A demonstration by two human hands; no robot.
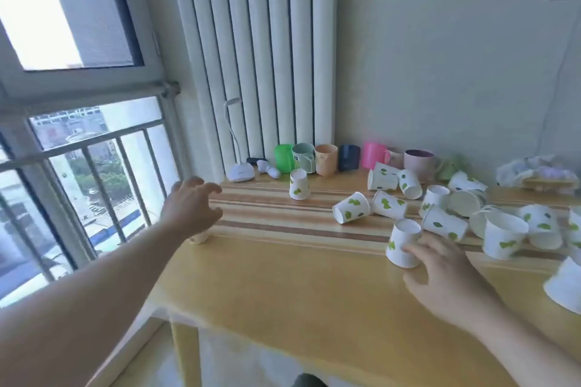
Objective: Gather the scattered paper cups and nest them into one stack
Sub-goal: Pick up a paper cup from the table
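Looking down from the head camera: a wooden desk (283,276) with darker stripes across its far half, set in a corner between a window and a wall.

Left hand (191,207): reaches over the desk's left edge, fingers spread wide and curled, hovering over a small cup (198,237) that is mostly hidden beneath the palm. Contact with it cannot be told.

Right hand (440,273): rests low on the desk, fingers loosely spread, fingertips touching the side of an upside-down paper cup (403,243). No closed grip is visible.

Paper cups, white with green leaf prints: one upside-down cup (299,184) stands alone near the middle back. One cup on its side (351,207) lies just beside another tipped cup (390,204). A scattered heap (503,223) fills the right side, some upright, some tipped, several touching. None are nested.

Back row, by the wall: coloured plastic mugs, namely green (283,158), pale green (303,156), peach (326,159), navy (349,157), pink (374,155). A small white lamp (239,166) stands at the left end.
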